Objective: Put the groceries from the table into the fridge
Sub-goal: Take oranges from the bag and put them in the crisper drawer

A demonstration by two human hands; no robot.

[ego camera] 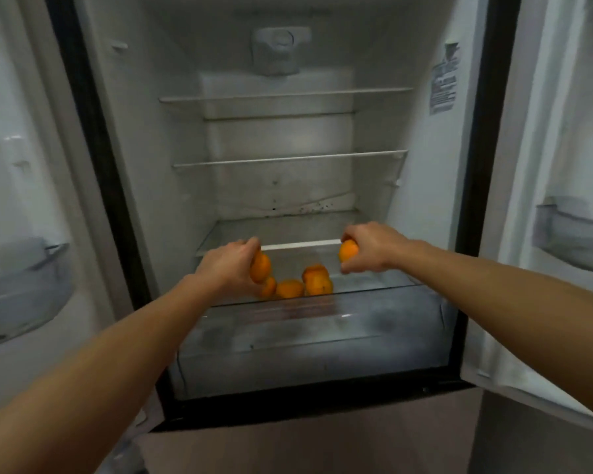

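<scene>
The fridge stands open in front of me, and both my arms reach into its lowest glass shelf (374, 280), just above the clear crisper drawer (322, 340). My left hand (228, 265) grips an orange fruit (261, 266) low over the shelf's left side. My right hand (370, 248) holds another orange fruit (348, 251) a little above the shelf's right side. Between the two hands, several orange fruits (302, 285) lie in a loose group on the shelf, one stacked on another at the right end.
Two glass shelves (288, 159) higher up hold nothing. The left fridge door (18, 268) and the right fridge door (572, 234) hang open on either side, each with clear bins. A label (444, 85) is stuck on the right inner wall.
</scene>
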